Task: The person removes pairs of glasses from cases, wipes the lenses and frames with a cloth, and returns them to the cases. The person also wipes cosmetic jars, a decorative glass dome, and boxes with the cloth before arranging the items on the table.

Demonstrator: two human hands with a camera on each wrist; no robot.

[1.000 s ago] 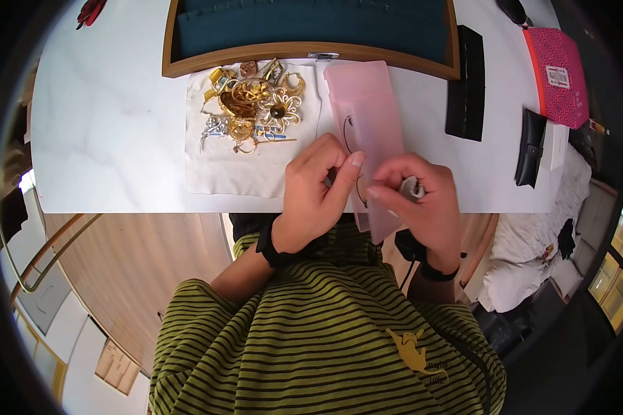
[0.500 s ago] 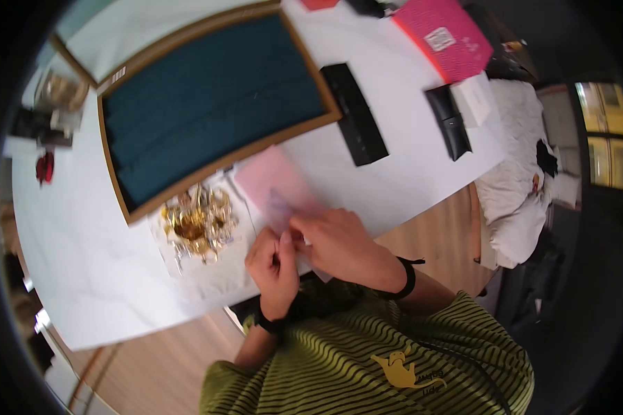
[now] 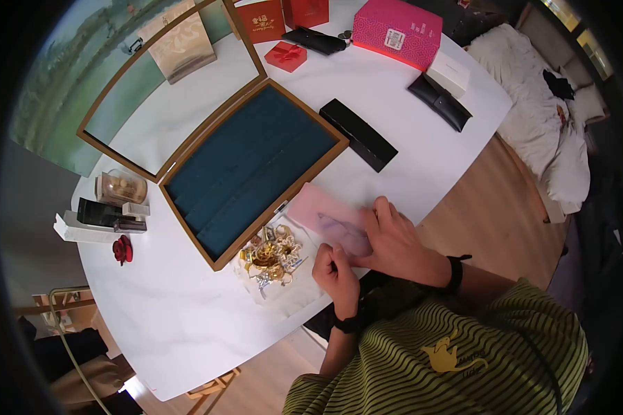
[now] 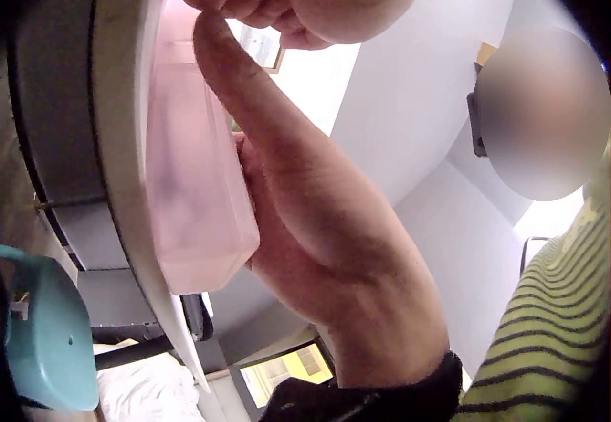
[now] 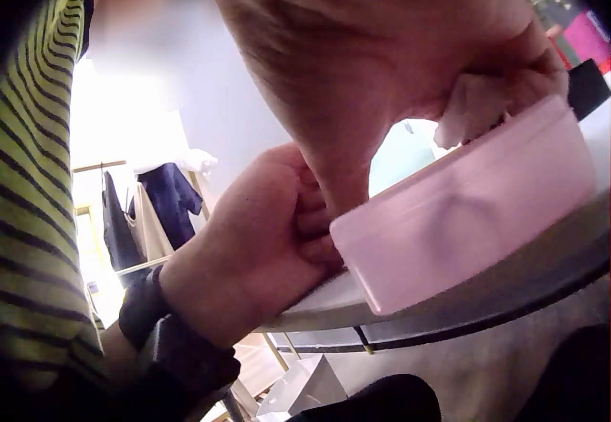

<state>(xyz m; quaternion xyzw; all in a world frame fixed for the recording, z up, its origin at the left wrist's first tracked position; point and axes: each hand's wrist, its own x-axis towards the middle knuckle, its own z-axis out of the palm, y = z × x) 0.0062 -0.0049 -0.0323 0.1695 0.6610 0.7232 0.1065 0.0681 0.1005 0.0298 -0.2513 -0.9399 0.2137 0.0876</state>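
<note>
Pale pink and see-through, a case (image 3: 310,204) lies just right of centre in the head view on a white table (image 3: 166,325), a dim bluish shape showing inside. From where I stand, the right hand (image 3: 405,242) lies over its right side, and the left hand (image 3: 336,270) is curled into a fist just beside its lower edge. Gold and silver jewellery (image 3: 273,256) is heaped left of the hands, below a teal-lined wooden box (image 3: 256,159).

In the left wrist view the case stands left of centre, with a teal seat (image 4: 48,346) at lower left.

In the right wrist view the case slants across the lower right; the right fingers curl round a crumpled whitish wad (image 5: 473,112).
</note>
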